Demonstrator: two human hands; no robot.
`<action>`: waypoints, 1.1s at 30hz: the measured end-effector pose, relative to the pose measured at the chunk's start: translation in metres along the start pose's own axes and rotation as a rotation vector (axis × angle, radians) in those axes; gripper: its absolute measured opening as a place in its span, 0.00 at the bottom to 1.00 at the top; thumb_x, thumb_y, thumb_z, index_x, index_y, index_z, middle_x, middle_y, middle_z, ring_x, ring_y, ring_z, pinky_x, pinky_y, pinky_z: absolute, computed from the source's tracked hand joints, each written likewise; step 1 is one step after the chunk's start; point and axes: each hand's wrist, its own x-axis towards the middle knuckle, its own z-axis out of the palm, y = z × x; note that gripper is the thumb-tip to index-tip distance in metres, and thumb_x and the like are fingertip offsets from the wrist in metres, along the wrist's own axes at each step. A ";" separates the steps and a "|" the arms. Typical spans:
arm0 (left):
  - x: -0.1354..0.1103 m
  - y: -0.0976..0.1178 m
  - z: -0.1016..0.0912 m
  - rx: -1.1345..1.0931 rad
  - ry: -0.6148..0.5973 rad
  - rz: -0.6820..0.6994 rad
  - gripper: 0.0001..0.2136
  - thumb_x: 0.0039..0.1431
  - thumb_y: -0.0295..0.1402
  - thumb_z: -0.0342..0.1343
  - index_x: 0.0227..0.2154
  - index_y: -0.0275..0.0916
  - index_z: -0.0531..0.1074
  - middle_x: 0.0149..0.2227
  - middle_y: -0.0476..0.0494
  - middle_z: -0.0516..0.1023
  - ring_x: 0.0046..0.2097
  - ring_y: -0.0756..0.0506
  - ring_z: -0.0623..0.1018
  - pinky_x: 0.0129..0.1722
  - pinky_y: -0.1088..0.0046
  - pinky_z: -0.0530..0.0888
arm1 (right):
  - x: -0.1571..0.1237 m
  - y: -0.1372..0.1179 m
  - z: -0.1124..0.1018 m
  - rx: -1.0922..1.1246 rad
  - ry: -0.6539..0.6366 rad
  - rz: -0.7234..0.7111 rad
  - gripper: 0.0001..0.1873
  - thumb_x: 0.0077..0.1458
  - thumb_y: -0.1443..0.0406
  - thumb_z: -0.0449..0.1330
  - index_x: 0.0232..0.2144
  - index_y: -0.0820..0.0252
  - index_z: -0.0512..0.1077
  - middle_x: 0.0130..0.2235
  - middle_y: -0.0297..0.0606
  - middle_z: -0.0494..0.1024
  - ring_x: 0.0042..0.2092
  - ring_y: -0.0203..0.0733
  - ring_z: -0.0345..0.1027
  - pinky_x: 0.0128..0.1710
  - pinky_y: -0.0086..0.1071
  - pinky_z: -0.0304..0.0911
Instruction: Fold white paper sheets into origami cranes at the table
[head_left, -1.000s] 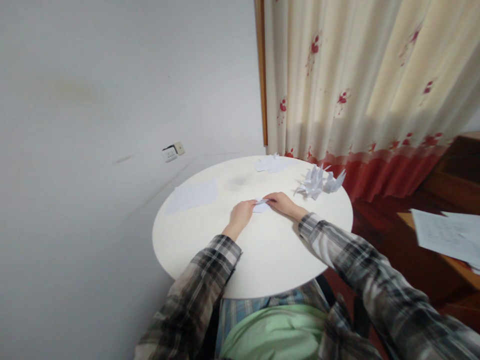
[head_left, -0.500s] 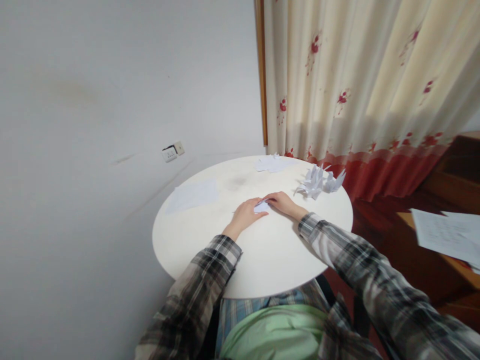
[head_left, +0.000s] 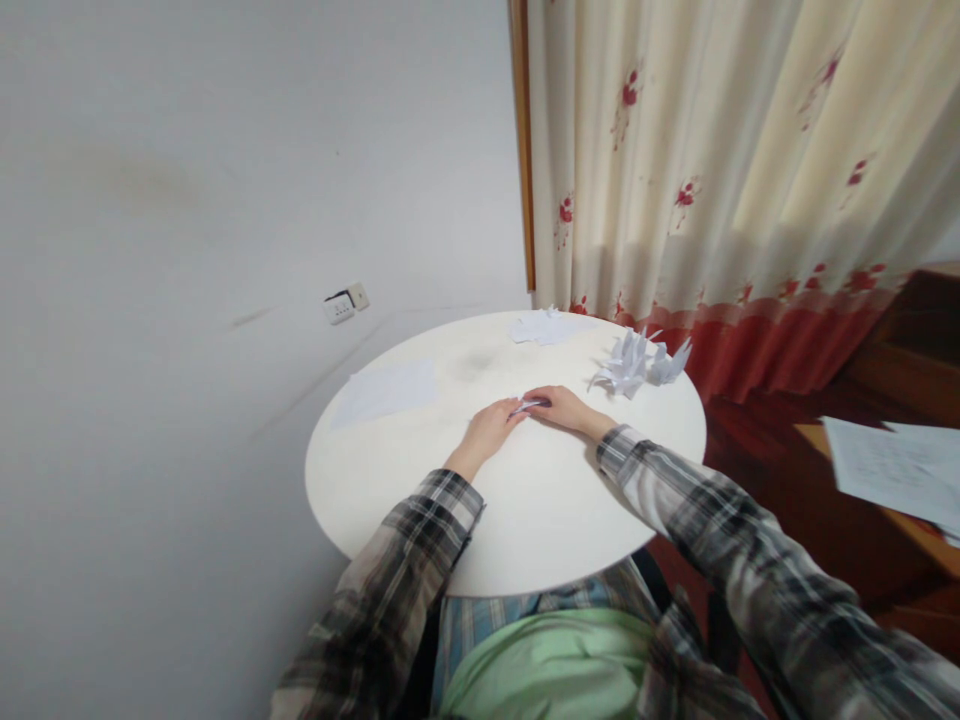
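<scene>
A small piece of folded white paper (head_left: 523,406) lies at the middle of the round white table (head_left: 525,520). My left hand (head_left: 489,428) and my right hand (head_left: 561,407) meet over it, fingers pressed down on the paper, which is mostly hidden beneath them. Both sleeves are plaid. A flat white sheet (head_left: 384,391) lies to the left of my hands. A heap of folded paper cranes (head_left: 637,363) stands to the right, past my right hand.
More paper pieces (head_left: 546,327) lie at the table's far edge, by the flowered curtain (head_left: 720,170). A wall socket (head_left: 345,301) is on the grey wall at left. A wooden desk with printed sheets (head_left: 892,465) stands at right.
My hands have drawn closer over the paper; less of it shows now than one second ago. The head view has not shifted.
</scene>
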 end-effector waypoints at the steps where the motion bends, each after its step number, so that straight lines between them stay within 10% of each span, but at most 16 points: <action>1: 0.000 0.000 -0.001 -0.003 0.000 0.000 0.20 0.59 0.44 0.40 0.47 0.40 0.68 0.49 0.45 0.72 0.50 0.47 0.71 0.49 0.74 0.65 | 0.000 -0.002 -0.001 0.020 -0.009 -0.008 0.15 0.51 0.60 0.55 0.40 0.60 0.73 0.41 0.39 0.76 0.41 0.39 0.69 0.43 0.29 0.60; 12: -0.001 0.005 -0.012 0.109 0.004 -0.126 0.19 0.61 0.42 0.37 0.39 0.42 0.72 0.35 0.43 0.78 0.36 0.46 0.75 0.35 0.75 0.66 | -0.003 -0.007 -0.004 0.041 -0.044 -0.017 0.18 0.45 0.70 0.57 0.42 0.61 0.72 0.39 0.37 0.77 0.38 0.37 0.69 0.40 0.27 0.60; 33: 0.000 0.006 -0.006 0.027 0.277 0.127 0.13 0.60 0.36 0.44 0.40 0.41 0.72 0.40 0.46 0.77 0.42 0.48 0.75 0.43 0.72 0.70 | -0.001 0.000 0.001 -0.040 0.059 -0.042 0.11 0.54 0.66 0.54 0.36 0.58 0.75 0.34 0.37 0.78 0.34 0.35 0.69 0.35 0.24 0.57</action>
